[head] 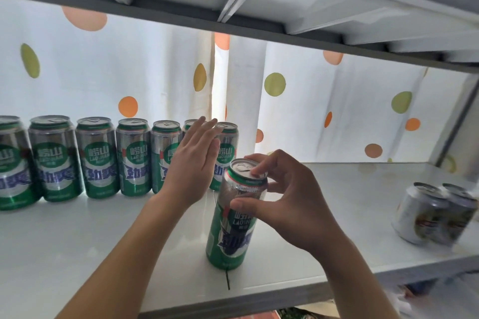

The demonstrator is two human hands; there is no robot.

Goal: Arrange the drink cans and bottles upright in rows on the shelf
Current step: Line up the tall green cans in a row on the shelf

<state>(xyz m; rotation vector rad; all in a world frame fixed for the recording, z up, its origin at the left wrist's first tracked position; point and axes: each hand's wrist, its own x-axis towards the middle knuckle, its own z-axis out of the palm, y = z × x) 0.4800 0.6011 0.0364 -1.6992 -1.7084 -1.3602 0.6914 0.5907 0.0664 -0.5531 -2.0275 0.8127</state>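
A row of several green and silver cans (97, 158) stands upright along the back of the white shelf (77, 241). My left hand (193, 163) is flat with straight fingers, in front of the last cans at the row's right end (229, 137); contact is unclear. Nearer the front edge stands one more green can (233, 230), upright. My right hand (282, 194) grips it near the top, thumb on its side and fingertips on the lid rim. Two shorter silver cans (435, 212) stand at the shelf's right end.
A white curtain with coloured dots (324, 101) hangs behind the shelf. The underside of the upper shelf (259, 2) is close overhead. A metal upright post (456, 116) rises at the right. A dark seam (226, 280) marks the shelf surface in front of the held can.
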